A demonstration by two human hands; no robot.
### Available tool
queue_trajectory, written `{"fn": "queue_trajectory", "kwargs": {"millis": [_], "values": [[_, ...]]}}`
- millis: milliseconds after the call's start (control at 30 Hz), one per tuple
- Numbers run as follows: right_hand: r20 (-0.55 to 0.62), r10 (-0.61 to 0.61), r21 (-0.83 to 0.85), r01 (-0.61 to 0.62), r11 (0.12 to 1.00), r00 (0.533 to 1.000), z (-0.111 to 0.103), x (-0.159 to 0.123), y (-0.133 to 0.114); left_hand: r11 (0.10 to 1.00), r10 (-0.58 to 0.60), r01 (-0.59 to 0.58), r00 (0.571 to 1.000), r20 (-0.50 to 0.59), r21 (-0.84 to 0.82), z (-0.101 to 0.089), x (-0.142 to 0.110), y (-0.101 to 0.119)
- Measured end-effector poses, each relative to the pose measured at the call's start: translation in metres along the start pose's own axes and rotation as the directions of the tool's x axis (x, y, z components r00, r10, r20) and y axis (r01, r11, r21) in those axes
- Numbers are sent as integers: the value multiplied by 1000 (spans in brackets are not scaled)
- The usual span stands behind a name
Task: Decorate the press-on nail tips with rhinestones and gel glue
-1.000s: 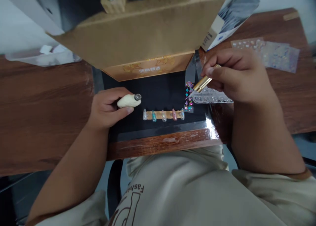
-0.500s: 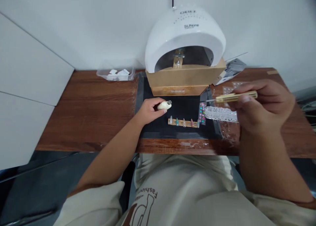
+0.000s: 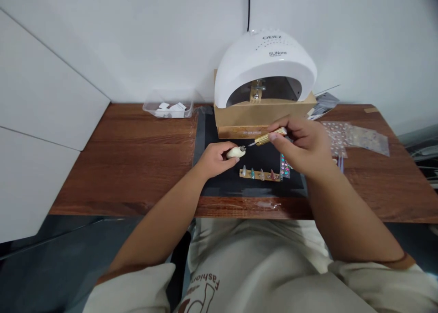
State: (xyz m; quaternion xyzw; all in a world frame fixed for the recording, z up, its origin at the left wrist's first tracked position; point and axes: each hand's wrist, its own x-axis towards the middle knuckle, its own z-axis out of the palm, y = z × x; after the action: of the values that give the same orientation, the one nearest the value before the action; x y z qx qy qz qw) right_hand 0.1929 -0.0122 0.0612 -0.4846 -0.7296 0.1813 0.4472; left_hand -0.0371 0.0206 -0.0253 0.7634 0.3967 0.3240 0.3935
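Note:
My left hand [image 3: 214,160] is closed around a whitish, rounded holder [image 3: 234,153] with a small dark, shiny piece on its end. That piece looks like a false nail, but it is too small to be sure. Pinched in my right hand [image 3: 303,148] is a gold-handled nail-art pen [image 3: 264,139], its thin tip pointing left, close to the dark piece. Whether they touch I cannot tell. Below lies a tan strip [image 3: 257,176] bearing several coloured false nails. A sheet of colourful gems [image 3: 284,168] sits at its right end, partly behind my right hand.
A white nail lamp [image 3: 267,62] stands on cardboard boxes [image 3: 239,117] at the back, with a nail stand inside. A clear tray [image 3: 148,107] of white pieces is at left. Gem sheets [image 3: 367,139] lie right on the wooden table [image 3: 143,153]. A black mat [image 3: 222,187] lies beneath the work.
My right hand has moved left with the pen, from above the clear gem case to beside the holder. My left hand still grips the holder. The view has shifted slightly.

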Motion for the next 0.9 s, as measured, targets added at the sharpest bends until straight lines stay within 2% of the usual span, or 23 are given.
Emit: {"fn": "queue_trajectory", "kwargs": {"millis": [233, 433, 567, 667, 767, 833, 900], "values": [[60, 27, -28, -26, 999, 998, 6, 4, 6, 1000, 2, -2, 1000, 10, -19, 2, 3, -3], [235, 47, 14, -52, 999, 971, 29, 7, 11, 1000, -11, 11, 1000, -8, -21, 1, 3, -6], [233, 81, -13, -80, 997, 969, 33, 9, 6, 999, -26, 25, 999, -24, -33, -2, 4, -6], [165, 60, 4, -62, 998, 984, 11, -4, 2, 999, -30, 28, 999, -37, -43, -5, 5, -6], [52, -42, 27, 41, 999, 998, -31, -41, 15, 999, -20, 18, 999, -45, -34, -7, 8, -6], [-39, -52, -187, 44, 981, 998, -66, -75, 34, 999, -30, 29, 998, -57, -16, -9, 11, -6], [-114, 0, -324, -37, 945, 993, -101, -110, 57, 998, -57, 58, 996, -66, 8, -10, 13, -7]]}}
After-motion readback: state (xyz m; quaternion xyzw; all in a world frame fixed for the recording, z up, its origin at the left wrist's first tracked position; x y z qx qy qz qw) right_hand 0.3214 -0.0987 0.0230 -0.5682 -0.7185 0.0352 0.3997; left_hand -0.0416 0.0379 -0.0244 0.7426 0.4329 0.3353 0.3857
